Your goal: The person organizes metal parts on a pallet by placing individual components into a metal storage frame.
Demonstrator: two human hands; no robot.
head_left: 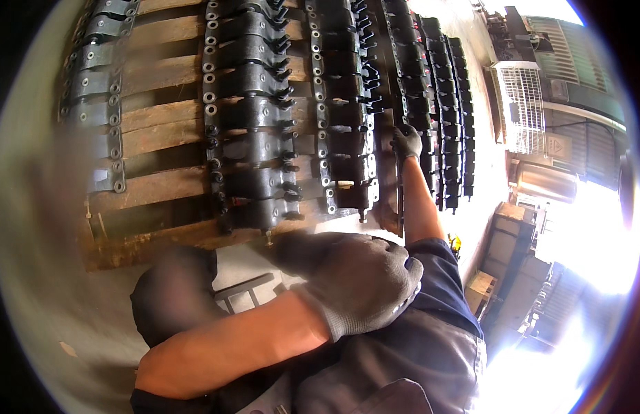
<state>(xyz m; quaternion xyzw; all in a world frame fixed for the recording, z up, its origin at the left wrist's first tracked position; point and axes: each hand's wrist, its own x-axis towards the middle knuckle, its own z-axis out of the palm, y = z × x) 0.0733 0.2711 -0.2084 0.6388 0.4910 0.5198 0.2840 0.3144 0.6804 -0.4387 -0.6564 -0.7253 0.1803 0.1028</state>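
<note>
My right hand [408, 143], in a dark grey glove, reaches forward to a long black ribbed part [411, 76] on the right side of the pallet. Its fingers are curled over the part's left edge, beside a dark brown flat strip [388, 165]. My left hand [365, 281], gloved in grey, is closed in front of my body with its back facing up. Whatever it may hold is hidden. Ahead of it lie more black ribbed parts [254, 83], [344, 86] with bolt holes along their flanges and short pegs on the other side.
The parts lie in several rows across a wooden slatted pallet [161, 183]. A further row [95, 90] is at the far left. Pale floor [78, 324] surrounds the pallet. Rightward are a white wire cage [524, 107], a copper-coloured cylinder [546, 183] and a wooden box [480, 288].
</note>
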